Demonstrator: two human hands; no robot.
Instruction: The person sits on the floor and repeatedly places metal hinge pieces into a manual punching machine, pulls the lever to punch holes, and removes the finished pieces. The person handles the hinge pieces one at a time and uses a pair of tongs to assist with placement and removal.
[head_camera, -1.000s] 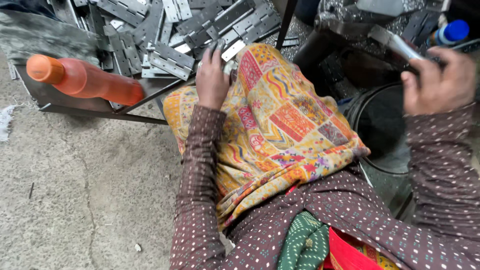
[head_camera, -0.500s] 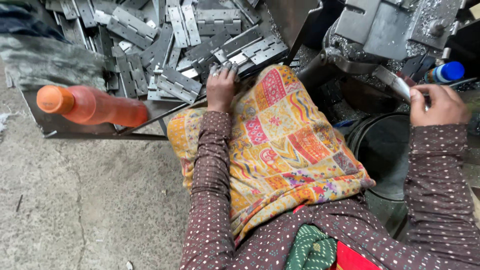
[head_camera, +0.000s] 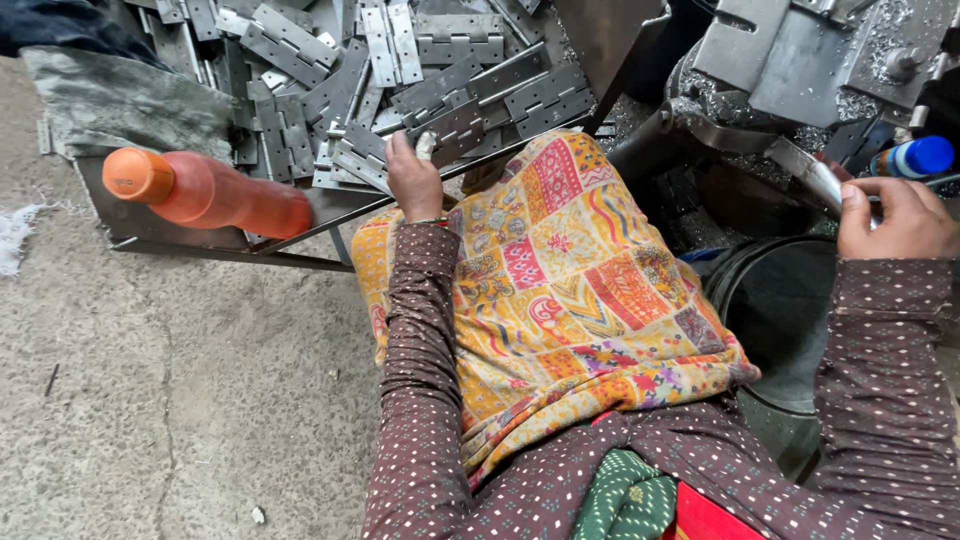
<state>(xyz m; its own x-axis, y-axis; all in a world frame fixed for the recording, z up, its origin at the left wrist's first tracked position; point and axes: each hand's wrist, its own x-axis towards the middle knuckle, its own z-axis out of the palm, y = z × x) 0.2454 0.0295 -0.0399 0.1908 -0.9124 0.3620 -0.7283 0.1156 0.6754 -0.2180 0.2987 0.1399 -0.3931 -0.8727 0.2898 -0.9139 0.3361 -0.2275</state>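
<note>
The left hand (head_camera: 413, 180) is laid on the heap of grey metal hinges (head_camera: 400, 70) at the near edge of the tray (head_camera: 170, 235) that carries them. Its fingers are curled over one hinge, yet it cannot be told whether the grip is pressed on that piece or merely resting — the fingertips are hidden among the plates. The far side of the heap is cut off by the top of the view. An orange bottle (head_camera: 205, 192) is seen lying on its side at the tray's near left corner.

The right hand (head_camera: 895, 220) is held well apart, at the grey machine (head_camera: 790, 60), with its grip pinched on a narrow metal strip (head_camera: 805, 170). The strip's end is covered by the fingers. A blue-capped bottle (head_camera: 915, 157) is partly seen just beyond the hand. A patchwork cloth (head_camera: 570, 290) is spread over the lap between the arms.
</note>
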